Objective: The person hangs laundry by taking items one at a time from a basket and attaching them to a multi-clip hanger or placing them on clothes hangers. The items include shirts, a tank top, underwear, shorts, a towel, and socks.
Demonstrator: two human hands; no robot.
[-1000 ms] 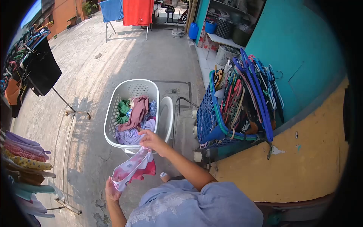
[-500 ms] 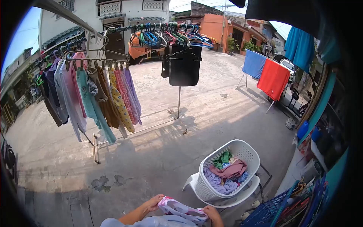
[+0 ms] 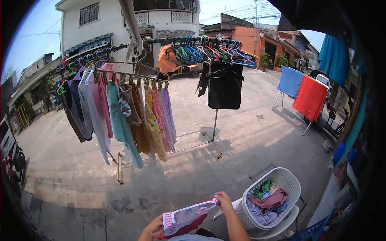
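Note:
A small white, pink and red garment is stretched between my two hands, low in the view. My left hand pinches its striped end, and my right hand grips the opposite red-edged end. Its exact kind I cannot make out. To the right of my right hand, a white laundry basket rests on a white plastic chair. Inside it lie a purple cloth, a mauve cloth and a green cloth.
Ahead stands a clothes rack bar with several bunched hangers. On its left side hang clothes, among them teal pants on a clip hanger. A black bag-like item hangs further right. Beyond are red and blue towels.
Both hands have raised the garment and spread it wider, so its red part now shows. The view has shifted, with the rack and basket appearing further right and lower.

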